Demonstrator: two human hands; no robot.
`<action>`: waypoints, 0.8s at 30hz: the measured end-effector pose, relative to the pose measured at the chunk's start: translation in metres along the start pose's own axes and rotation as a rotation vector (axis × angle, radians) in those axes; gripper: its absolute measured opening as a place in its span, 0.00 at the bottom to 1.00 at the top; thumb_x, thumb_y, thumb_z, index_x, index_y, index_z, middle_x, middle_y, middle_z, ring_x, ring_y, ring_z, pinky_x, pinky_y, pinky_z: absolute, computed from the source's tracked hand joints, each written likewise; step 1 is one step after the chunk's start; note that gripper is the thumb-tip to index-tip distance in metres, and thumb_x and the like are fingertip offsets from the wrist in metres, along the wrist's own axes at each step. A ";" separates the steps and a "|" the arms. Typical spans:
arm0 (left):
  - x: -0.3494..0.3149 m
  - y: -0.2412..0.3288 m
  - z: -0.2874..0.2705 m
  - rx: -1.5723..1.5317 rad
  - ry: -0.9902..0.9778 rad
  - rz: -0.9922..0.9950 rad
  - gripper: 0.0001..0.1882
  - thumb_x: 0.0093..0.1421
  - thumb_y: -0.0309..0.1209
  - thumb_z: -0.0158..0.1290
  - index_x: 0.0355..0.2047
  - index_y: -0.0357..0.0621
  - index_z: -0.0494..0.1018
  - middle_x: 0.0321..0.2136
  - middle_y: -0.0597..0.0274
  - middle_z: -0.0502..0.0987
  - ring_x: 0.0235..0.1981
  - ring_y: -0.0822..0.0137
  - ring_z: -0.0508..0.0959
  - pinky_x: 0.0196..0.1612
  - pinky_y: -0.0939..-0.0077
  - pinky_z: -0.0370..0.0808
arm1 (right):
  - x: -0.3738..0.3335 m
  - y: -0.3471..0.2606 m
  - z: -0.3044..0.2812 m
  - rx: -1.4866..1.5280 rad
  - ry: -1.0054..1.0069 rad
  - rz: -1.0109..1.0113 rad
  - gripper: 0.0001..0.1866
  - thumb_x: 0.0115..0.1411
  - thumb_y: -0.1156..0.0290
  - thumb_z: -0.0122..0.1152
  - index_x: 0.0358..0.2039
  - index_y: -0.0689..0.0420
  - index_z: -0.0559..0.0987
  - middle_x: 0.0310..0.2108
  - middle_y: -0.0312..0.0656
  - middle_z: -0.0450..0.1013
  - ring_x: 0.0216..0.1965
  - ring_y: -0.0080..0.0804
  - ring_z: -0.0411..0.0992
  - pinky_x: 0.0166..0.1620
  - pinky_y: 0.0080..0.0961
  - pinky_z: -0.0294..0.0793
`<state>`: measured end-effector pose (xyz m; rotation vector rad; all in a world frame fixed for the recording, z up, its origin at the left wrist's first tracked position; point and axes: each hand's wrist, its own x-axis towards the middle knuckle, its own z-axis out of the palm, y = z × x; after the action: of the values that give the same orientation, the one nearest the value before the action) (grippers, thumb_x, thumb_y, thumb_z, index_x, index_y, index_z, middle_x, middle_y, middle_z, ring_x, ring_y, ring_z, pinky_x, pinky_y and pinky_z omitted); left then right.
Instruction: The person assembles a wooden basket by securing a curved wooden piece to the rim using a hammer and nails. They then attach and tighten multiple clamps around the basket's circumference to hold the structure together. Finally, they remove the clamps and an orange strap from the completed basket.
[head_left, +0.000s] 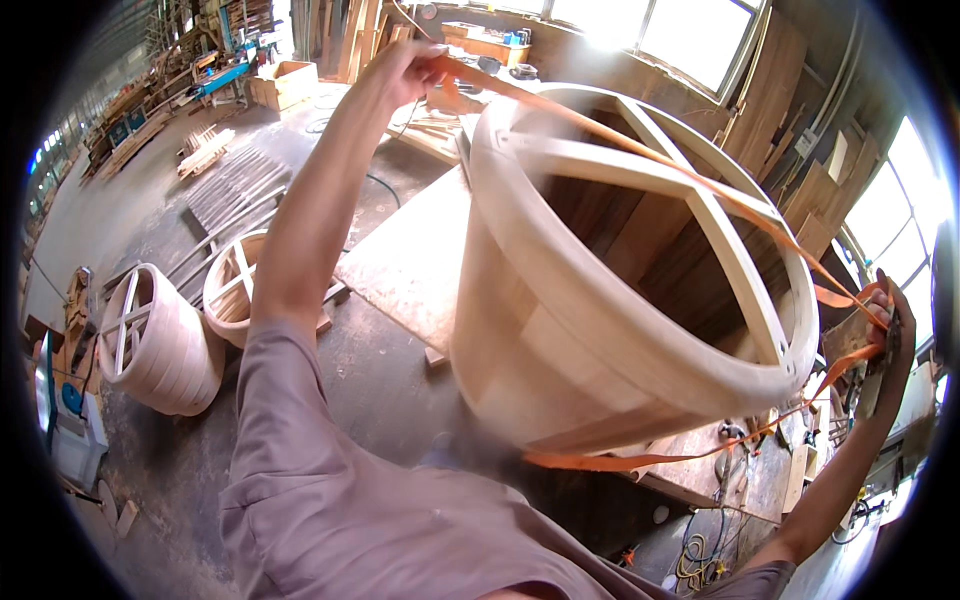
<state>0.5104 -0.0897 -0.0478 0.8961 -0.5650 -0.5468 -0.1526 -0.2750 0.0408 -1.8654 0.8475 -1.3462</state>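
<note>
A big round pale wooden drum frame (560,330), wide at the rim with crossed bars (700,215) in its open top, stands tilted in view before me. At its far left side my left hand (412,72) is raised, closed on an orange strap (610,135). The strap runs across above the drum's top to my right hand (888,308), whose fingers are closed on it at the far right. A dark metal piece, perhaps a buckle (872,388), hangs by my right wrist. Another strap length (600,462) passes around the drum's lower near side.
The drum rests on a wooden board (415,255). Two smaller wooden drums (165,345) with crossed bars stand on the floor at left, beside a stack of long strips (235,190). Coiled cable (697,560) lies at lower right. Planks (765,90) lean along the far wall.
</note>
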 end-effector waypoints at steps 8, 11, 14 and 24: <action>0.061 0.089 0.214 0.693 -0.413 0.875 0.18 0.61 0.39 0.51 0.44 0.36 0.75 0.35 0.55 0.79 0.34 0.61 0.79 0.39 0.67 0.76 | 0.025 0.014 -0.012 0.209 0.013 0.093 0.15 0.64 0.71 0.53 0.49 0.63 0.70 0.21 0.28 0.61 0.16 0.10 0.59 0.17 0.09 0.58; 0.023 0.087 0.287 0.621 -0.829 0.906 0.14 0.61 0.36 0.51 0.37 0.37 0.76 0.29 0.57 0.77 0.29 0.64 0.77 0.33 0.67 0.75 | -0.018 0.029 -0.006 0.217 0.096 0.160 0.15 0.63 0.71 0.53 0.49 0.63 0.70 0.21 0.28 0.61 0.16 0.11 0.58 0.17 0.09 0.58; -0.029 0.059 0.310 0.943 -1.023 0.905 0.14 0.60 0.37 0.52 0.38 0.38 0.76 0.32 0.57 0.77 0.32 0.63 0.77 0.37 0.67 0.74 | -0.076 0.065 0.007 0.291 0.125 0.278 0.14 0.63 0.72 0.53 0.48 0.63 0.70 0.21 0.28 0.61 0.16 0.11 0.58 0.18 0.10 0.58; -0.172 0.000 0.289 1.432 -1.027 0.937 0.18 0.58 0.39 0.57 0.44 0.40 0.75 0.39 0.54 0.78 0.44 0.63 0.77 0.49 0.66 0.73 | -0.305 0.186 0.016 0.543 0.045 0.826 0.13 0.62 0.74 0.52 0.47 0.63 0.70 0.21 0.29 0.60 0.17 0.12 0.58 0.19 0.11 0.58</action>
<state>0.1954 -0.1394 0.0587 1.4449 -2.3264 0.4653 -0.2366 -0.1280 -0.2742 -0.9019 0.9932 -0.9446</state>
